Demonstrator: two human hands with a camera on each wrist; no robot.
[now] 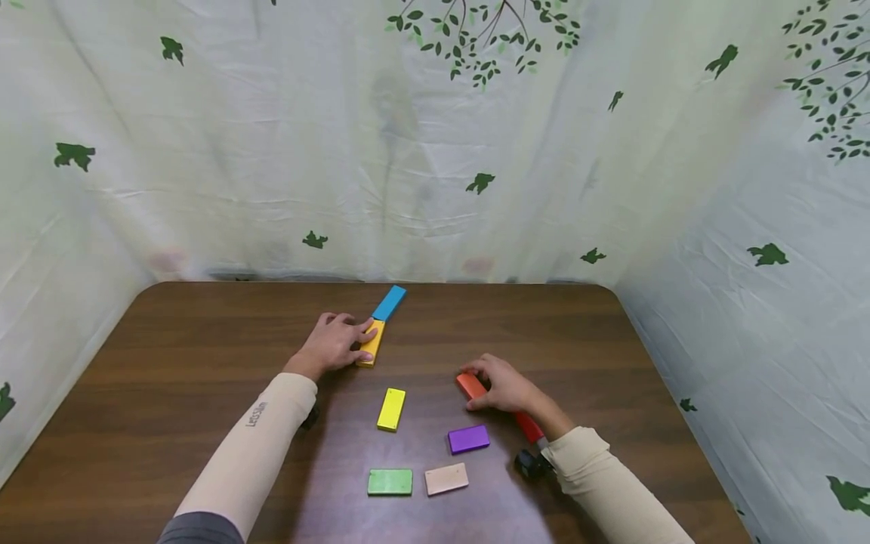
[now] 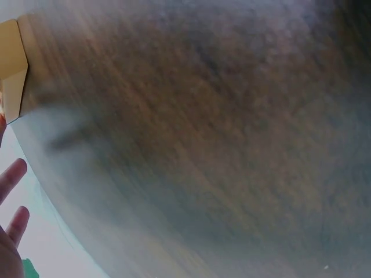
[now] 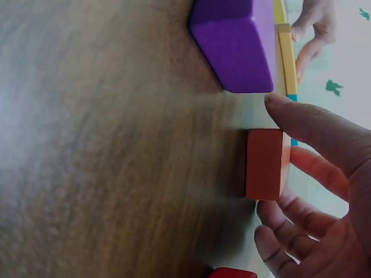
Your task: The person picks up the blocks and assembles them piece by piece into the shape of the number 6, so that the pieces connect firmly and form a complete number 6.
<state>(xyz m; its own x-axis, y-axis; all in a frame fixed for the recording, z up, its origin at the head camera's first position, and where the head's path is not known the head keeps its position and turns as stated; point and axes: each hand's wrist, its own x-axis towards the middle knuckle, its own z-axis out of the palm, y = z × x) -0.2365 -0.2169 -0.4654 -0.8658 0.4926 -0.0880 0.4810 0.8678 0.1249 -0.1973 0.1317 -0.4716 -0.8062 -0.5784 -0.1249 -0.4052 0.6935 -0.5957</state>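
Observation:
My left hand [image 1: 334, 344] pinches an orange-yellow block [image 1: 373, 340], whose far end meets a blue block [image 1: 390, 302] near the table's back edge. In the left wrist view, that orange-yellow block [image 2: 11, 63] shows only partly at the left edge. My right hand [image 1: 506, 385] is spread around an orange-red block [image 1: 470, 385] lying on the table. The right wrist view has the fingertips right at one side of the orange-red block [image 3: 265, 165], with the thumb apart from its other side. A red block [image 1: 528, 427] lies beneath my right wrist, partly hidden.
Between my arms lie a yellow block [image 1: 391, 409], a purple block [image 1: 468, 439], a green block [image 1: 390, 482] and a plain wooden block [image 1: 446, 479]. A leaf-patterned white curtain [image 1: 272, 151] stands behind and beside the brown table [image 1: 224, 340].

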